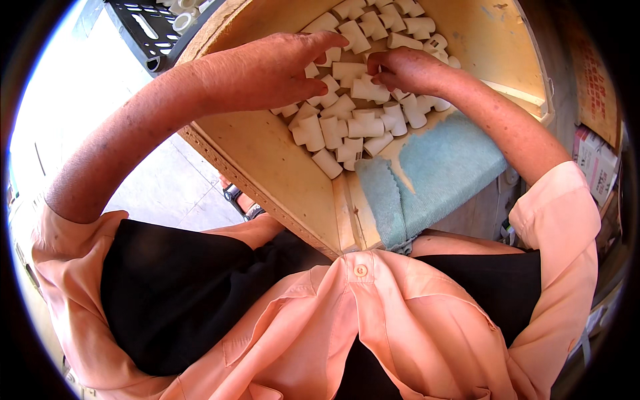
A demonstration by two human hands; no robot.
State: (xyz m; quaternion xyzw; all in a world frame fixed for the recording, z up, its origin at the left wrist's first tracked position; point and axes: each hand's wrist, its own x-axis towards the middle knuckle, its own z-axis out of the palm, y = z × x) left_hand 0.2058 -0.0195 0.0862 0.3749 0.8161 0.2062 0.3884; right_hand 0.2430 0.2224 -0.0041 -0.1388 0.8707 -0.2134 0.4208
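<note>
Many white T-shaped plastic pipe fittings (331,131) lie heaped in a wooden box (267,163) in front of me. My left hand (293,67) hovers over the left part of the heap, thumb and fingers spread apart, holding nothing that I can see. On the heap's right side my right hand (407,69) is curled, its fingertips closed at the end of one white pipe fitting (369,89). The hand covers part of the fittings beneath it. A blue-green cloth (453,150) is draped over the box's near right edge.
At the upper left stands a black plastic crate (143,33) with white pipe pieces inside. Cartons, including a brown cardboard box (590,80) and a white and pink box (595,160), are stacked along the right. My legs are beside the wooden box's near corner.
</note>
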